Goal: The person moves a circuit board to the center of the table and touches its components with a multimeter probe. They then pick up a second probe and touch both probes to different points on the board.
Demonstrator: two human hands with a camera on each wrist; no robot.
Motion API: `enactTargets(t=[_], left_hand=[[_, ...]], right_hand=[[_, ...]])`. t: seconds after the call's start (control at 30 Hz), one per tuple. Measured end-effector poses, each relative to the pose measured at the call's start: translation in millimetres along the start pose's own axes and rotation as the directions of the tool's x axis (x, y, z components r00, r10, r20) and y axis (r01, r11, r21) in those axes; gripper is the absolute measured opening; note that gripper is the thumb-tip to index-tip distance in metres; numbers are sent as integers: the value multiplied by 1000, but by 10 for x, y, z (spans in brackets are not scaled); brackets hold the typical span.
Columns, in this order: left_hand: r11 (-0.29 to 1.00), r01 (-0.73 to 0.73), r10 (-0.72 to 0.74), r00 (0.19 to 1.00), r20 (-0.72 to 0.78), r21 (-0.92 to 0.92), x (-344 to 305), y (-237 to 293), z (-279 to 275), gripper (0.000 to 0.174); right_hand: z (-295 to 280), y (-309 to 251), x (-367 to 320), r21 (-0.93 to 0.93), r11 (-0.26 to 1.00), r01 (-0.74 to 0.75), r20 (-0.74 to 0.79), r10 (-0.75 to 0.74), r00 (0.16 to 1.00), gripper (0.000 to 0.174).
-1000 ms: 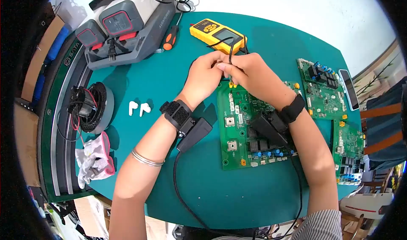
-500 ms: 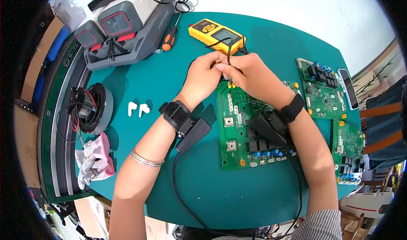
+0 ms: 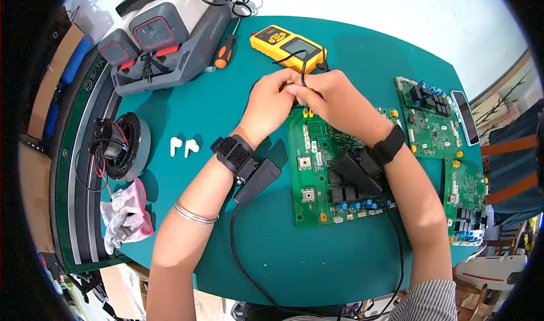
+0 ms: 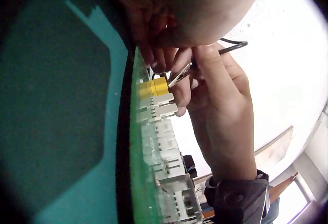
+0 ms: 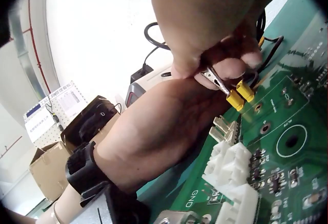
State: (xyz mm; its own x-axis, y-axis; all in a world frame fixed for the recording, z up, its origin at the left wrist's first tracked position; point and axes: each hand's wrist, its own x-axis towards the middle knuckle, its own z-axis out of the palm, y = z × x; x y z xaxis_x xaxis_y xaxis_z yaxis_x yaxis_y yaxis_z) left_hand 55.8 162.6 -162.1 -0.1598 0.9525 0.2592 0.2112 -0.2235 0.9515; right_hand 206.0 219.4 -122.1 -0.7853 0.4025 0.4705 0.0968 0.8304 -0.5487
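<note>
Both hands meet over the top left edge of a green circuit board (image 3: 310, 210). My right hand (image 3: 343, 102) pinches a metal clip (image 5: 215, 80) on a black lead, its jaws at one of two yellow connectors (image 5: 235, 101). In the left wrist view, the clip (image 4: 180, 75) stands against the yellow connector (image 4: 154, 87). The left hand (image 3: 269, 105) has bent fingers beside the right fingertips at the board's edge; whether they grip anything is hidden. A yellow meter (image 3: 279, 44) with black leads lies just beyond the hands.
Two more boards (image 3: 433, 128) (image 3: 467, 188) and a phone (image 3: 466, 117) are at the right. At the left are white earbuds (image 3: 176, 145), a glove (image 3: 127, 213), a round motor part (image 3: 133, 145), a screwdriver (image 3: 224, 54) and a grey machine (image 3: 164, 66).
The head view has shifted slightly, moving the objects a little to the left in it. Both hands keep nearly the same pose at the connectors.
</note>
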Motion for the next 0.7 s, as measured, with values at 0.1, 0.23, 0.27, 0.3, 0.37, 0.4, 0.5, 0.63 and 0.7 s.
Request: enactTargets(t=[0.1, 0.23, 0.27, 0.3, 0.37, 0.4, 0.5, 0.63, 0.7], left_hand=[[1000, -1, 1, 1000, -1, 1, 6, -19, -8, 13], [1000, 5, -5, 1000, 7, 2, 1, -4, -8, 13], [1000, 5, -5, 1000, 7, 2, 4, -13, -10, 13], [1000, 4, -4, 1000, 10, 4, 10, -29, -15, 13], [1000, 3, -3, 1000, 13, 6, 12, -35, -18, 13], [1000, 6, -5, 1000, 16, -5, 10, -38, -18, 13], [1000, 1, 0, 1000, 20, -22, 8, -26, -11, 13], [1000, 9, -9, 1000, 13, -21, -4, 27, 3, 13], [999, 14, -14, 1000, 20, -29, 0, 5, -10, 13]], right_hand=[[2, 1, -4, 22, 999, -27, 3, 27, 1000, 25], [2, 7, -6, 89, 992, -85, 20, 84, 996, 26], [1, 6, -5, 89, 992, -85, 20, 84, 996, 26], [-2, 4, -5, 82, 994, -72, 15, 71, 997, 26], [-4, 4, -5, 76, 995, -59, 9, 59, 998, 25], [-4, 6, -5, 69, 996, -51, 7, 51, 999, 25], [10, 18, -6, 62, 997, -42, -5, 43, 999, 25], [-12, -16, -1, 82, 994, -74, 10, 73, 997, 24], [1, -12, 1, 74, 995, -60, 3, 60, 998, 24]])
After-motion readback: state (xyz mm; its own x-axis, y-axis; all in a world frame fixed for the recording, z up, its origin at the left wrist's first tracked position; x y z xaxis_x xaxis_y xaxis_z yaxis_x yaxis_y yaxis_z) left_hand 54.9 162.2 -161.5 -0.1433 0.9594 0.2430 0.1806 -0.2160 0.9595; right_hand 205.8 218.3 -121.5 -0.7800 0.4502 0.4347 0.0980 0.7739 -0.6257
